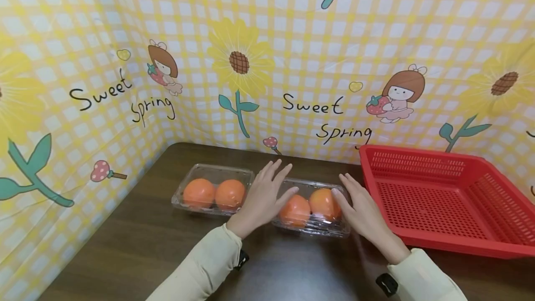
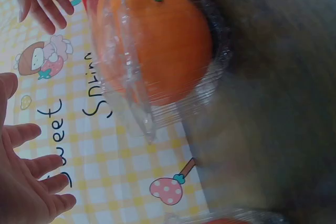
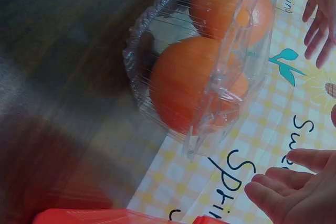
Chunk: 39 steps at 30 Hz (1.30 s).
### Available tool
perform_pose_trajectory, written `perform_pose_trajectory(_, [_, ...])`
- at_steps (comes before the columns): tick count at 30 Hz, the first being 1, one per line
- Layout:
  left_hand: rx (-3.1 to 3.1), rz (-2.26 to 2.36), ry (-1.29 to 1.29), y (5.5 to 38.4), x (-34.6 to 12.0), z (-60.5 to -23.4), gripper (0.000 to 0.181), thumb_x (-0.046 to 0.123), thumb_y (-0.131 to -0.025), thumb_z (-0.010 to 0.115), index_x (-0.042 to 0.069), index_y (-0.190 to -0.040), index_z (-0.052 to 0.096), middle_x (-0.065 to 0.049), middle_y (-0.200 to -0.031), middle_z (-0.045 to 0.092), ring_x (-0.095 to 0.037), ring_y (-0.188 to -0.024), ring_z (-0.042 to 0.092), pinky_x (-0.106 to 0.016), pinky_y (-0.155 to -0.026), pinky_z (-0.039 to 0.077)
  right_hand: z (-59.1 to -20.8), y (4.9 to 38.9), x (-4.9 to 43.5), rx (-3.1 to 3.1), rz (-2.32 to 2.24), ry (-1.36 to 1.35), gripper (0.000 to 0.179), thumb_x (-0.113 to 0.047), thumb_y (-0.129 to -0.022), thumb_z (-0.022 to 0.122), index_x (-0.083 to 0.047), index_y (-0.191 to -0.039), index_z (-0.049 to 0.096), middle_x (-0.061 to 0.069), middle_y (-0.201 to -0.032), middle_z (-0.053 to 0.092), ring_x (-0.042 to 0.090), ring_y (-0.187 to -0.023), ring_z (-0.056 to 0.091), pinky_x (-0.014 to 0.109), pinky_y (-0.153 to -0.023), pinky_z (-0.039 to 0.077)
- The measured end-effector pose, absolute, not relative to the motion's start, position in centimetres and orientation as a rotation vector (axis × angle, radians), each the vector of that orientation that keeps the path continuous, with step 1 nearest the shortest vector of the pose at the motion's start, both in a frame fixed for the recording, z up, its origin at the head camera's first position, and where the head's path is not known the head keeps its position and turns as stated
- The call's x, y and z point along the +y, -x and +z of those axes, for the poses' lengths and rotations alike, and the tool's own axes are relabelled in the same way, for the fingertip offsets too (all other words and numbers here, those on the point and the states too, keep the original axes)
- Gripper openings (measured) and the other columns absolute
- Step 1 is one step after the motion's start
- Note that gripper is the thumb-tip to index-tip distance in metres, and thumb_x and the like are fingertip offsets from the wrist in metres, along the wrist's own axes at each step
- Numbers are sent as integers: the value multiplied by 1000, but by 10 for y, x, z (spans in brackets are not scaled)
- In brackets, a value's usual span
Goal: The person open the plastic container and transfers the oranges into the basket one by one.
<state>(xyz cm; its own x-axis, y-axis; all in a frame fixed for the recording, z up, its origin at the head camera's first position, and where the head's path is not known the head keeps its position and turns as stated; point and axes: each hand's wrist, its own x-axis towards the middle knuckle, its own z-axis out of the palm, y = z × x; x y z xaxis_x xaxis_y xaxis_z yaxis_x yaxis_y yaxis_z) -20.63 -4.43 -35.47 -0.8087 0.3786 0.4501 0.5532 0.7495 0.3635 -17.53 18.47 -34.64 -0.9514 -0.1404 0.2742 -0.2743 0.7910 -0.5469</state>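
Note:
Two clear plastic clamshell boxes stand side by side on the table, each with two oranges in it. My left hand [image 1: 264,197], fingers spread, is over the left end of the right-hand box [image 1: 311,230] and overlaps the edge of the left-hand box [image 1: 184,204] in the head view. At the other end of that right-hand box is my right hand [image 1: 363,210], its fingers extended and holding nothing. In the right wrist view the lid lies over the oranges [image 3: 184,85]. One orange [image 2: 157,45] with a green stem mark fills much of the left wrist view.
A red perforated plastic basket [image 1: 434,240] sits on the table at the right, close beside my right hand. Behind the brown table [image 1: 138,245] hangs a yellow checked cloth [image 1: 292,59] with sunflowers and printed words; it also covers the left side.

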Motion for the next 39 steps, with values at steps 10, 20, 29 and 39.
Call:
perform_pose_trajectory(10, [-2600,-774,777,200,-50,-364,54,39,-87,52,14,-133,41,-13,-136,34,-32,-125,29,-53,-95,30,-356,167,189,-2727,937,-353,54,-23,-85,59,6,-127,42,25,-127,42,37,-116,39,53,-91,35])
perform_pose_trajectory(20, [-2610,-928,801,193,-53,-372,52,32,-85,58,13,-131,43,-13,-134,36,-28,-123,31,-47,-92,36,-368,156,196,-2687,931,-368,52,-21,-80,65,6,-122,48,23,-120,49,34,-107,48,46,-79,46])
perform_pose_trajectory(29, [-2612,-1042,813,185,-58,-380,50,28,-83,61,9,-127,48,-13,-129,41,-27,-116,38,-43,-88,40,-380,148,197,-2637,945,-394,47,-17,-77,69,3,-117,54,18,-113,54,30,-101,52,45,-76,48])
perform_pose_trajectory(39, [-2669,-1009,813,181,-61,-384,50,28,-82,61,10,-126,47,-11,-121,44,-24,-108,42,-39,-82,43,-387,144,198,-2635,964,-385,43,-16,-76,69,1,-114,56,15,-110,56,29,-98,54,42,-73,49])
